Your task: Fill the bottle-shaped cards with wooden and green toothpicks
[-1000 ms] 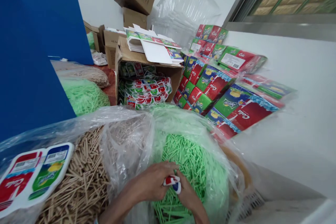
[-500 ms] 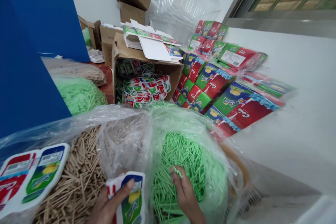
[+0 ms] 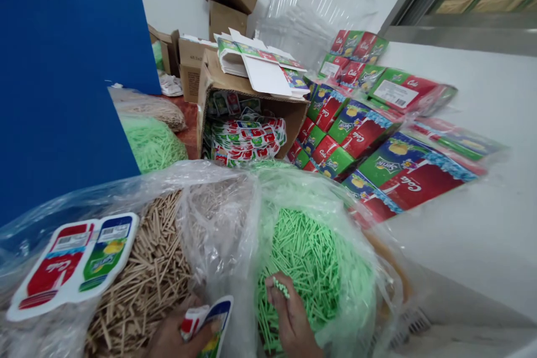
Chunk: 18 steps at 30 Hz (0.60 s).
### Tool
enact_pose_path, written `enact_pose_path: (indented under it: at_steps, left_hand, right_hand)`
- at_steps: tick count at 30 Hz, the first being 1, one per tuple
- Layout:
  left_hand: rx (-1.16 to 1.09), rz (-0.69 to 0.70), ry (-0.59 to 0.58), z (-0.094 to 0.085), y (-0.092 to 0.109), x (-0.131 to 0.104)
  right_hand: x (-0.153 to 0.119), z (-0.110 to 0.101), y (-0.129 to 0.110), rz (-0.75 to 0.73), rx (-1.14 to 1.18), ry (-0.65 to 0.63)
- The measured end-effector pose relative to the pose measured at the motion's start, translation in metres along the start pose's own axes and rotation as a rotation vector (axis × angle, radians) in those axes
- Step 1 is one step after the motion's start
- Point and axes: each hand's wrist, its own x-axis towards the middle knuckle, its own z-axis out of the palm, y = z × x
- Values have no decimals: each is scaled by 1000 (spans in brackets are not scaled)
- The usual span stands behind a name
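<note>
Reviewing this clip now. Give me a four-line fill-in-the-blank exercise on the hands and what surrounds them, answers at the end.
1. The right hand grips a bundle of sticks coloured ____.
2. The left hand holds a printed card beside loose sticks coloured ____.
3. The tall panel is ____.
4. The stacked cartons bear the names Sprite and ____.

Missing words: green; brown; blue; Cola.

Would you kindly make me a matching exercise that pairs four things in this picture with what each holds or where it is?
1. Left hand
2. Right hand
3. Blue panel
4. Card stack

A. On top of the open carton
B. Holding green sticks
C. Holding a printed card
D. At the upper left of the view

Pairs: 1-C, 2-B, 3-D, 4-A
</note>
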Motion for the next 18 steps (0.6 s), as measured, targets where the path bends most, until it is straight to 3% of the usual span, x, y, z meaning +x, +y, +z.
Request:
enact_pose_path:
  at_steps: [4,8,14,18]
  left_hand:
    - [107,64,-144,2,-2,-8]
    - [41,145,-78,7,6,-12]
    - [166,354,23,23,24,-5]
    - [270,443,-105,41,33,3]
  right_hand:
    - [-8,19,-22,113,186,63]
    - [-4,26,-37,207,424,110]
    - [12,8,-60,420,806,261]
    - [17,-5,-73,468,850,310]
